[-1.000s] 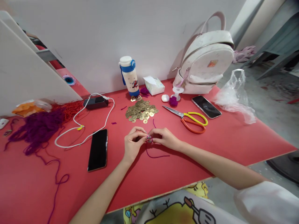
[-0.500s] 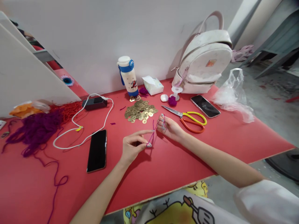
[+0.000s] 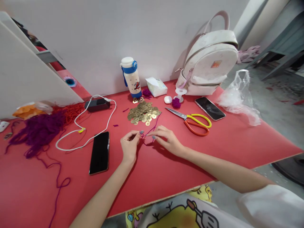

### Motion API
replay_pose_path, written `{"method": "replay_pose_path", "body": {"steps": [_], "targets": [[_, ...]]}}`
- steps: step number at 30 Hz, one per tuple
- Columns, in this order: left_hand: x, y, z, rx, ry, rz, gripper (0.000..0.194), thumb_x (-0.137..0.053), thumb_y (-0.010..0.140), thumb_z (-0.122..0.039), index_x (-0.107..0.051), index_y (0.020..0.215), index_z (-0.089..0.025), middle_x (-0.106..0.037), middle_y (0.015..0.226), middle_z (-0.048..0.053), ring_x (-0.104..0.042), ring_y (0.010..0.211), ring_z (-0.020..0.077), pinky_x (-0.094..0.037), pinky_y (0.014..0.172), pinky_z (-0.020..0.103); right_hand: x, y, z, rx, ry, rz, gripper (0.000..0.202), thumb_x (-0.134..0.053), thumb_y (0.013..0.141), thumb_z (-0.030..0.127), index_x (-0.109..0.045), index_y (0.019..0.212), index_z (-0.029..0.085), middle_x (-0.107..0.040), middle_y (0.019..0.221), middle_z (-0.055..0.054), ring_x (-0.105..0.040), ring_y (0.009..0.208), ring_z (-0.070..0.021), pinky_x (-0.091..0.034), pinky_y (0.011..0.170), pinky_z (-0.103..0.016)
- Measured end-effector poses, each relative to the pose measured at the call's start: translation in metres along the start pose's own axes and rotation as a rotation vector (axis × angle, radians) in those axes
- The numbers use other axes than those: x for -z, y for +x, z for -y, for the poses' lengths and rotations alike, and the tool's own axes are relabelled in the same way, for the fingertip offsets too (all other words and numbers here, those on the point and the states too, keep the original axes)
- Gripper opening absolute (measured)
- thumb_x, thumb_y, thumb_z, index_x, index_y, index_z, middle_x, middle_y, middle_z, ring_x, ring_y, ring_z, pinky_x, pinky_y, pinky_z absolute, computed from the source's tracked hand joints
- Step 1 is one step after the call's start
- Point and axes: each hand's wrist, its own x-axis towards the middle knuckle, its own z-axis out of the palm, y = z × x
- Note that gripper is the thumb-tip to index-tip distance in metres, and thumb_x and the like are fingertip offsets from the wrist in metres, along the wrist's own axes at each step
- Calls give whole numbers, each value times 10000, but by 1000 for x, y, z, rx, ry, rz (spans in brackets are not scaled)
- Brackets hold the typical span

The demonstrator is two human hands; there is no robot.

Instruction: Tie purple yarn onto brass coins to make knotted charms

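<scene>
Just on the near side of the heap of round, holed, brass-coloured discs [image 3: 142, 113], the person's left hand [image 3: 130, 144] pinches a thin purple yarn cord [image 3: 149, 145] between thumb and forefinger. The right hand [image 3: 168, 141], thumb and forefinger reaching out, meets the same cord; from here I can't tell whether it grips or merely guides it. Half a second ago that hand was raised with the yarn drawn up between both; now it is lowered, and the cord sags in an open loop below the fingertips, one end running to the heap's near right edge. I take it the loop isn't tightened yet. Right of the heap lie steel scissors with yellow and orange handles [image 3: 186, 117]; nearer and to its left, a black phone [image 3: 99, 153]; far left of it, a tangle of purple yarn [image 3: 45, 128]; behind it, a white-and-blue bottle [image 3: 131, 77].
</scene>
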Motion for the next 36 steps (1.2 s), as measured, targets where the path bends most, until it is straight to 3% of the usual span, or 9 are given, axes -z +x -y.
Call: {"method": "replay_pose_path", "body": {"steps": [7, 12, 14, 16, 22, 29, 36], "targets": [[-2, -4, -3, -77, 55, 61, 149, -770, 720, -303, -737, 683, -163, -686, 695, 27, -604, 676, 147, -492, 676, 261, -16, -10, 5, 42, -376, 156, 313, -513, 975, 301, -600, 1258, 201, -590, 888, -74, -496, 806, -200, -431, 654, -294], [-1, -7, -5, -121, 94, 122, 113, -744, 746, -265, -733, 686, -170, -671, 687, 16, -614, 667, 145, -496, 645, 251, -19, -8, 5, -14, -183, 218, 186, -603, 929, 307, -594, 1067, 184, -607, 887, -52, -525, 808, -185, -457, 700, -292], [-1, -8, -6, -175, 137, 140, 96, -736, 752, -251, -738, 693, -175, -678, 700, 18, -623, 674, 147, -497, 639, 250, -19, -8, 6, 4, -100, 204, 93, -581, 943, 281, -592, 937, 189, -603, 854, -39, -530, 799, -177, -456, 707, -286], [-1, -9, -8, -236, 198, 142, 93, -725, 763, -243, -740, 696, -181, -691, 720, 23, -634, 692, 151, -503, 655, 254, -18, -8, 7, 58, -99, 189, 150, -514, 974, 253, -592, 860, 193, -599, 849, -46, -525, 804, -179, -446, 711, -288], [-5, -12, -7, -270, 323, 210, 103, -711, 779, -251, -743, 710, -182, -714, 733, 39, -654, 697, 172, -522, 669, 276, -8, -8, 11, 169, -209, 142, 202, -453, 980, 216, -615, 861, 204, -574, 847, -68, -486, 798, -199, -410, 678, -313], [-7, -11, -2, -157, 271, 290, 123, -685, 793, -260, -751, 744, -168, -737, 799, 66, -677, 730, 183, -527, 673, 276, 2, -1, 4, 40, -69, -51, 246, -444, 991, 238, -608, 812, 197, -532, 825, -50, -492, 804, -190, -429, 736, -332], [-8, -9, -2, -135, 242, 329, 138, -686, 786, -274, -761, 754, -163, -743, 818, 79, -686, 748, 195, -537, 678, 285, 6, 4, -2, -17, -17, -135, 278, -459, 987, 285, -623, 780, 197, -539, 808, -46, -504, 799, -192, -429, 749, -342]]}}
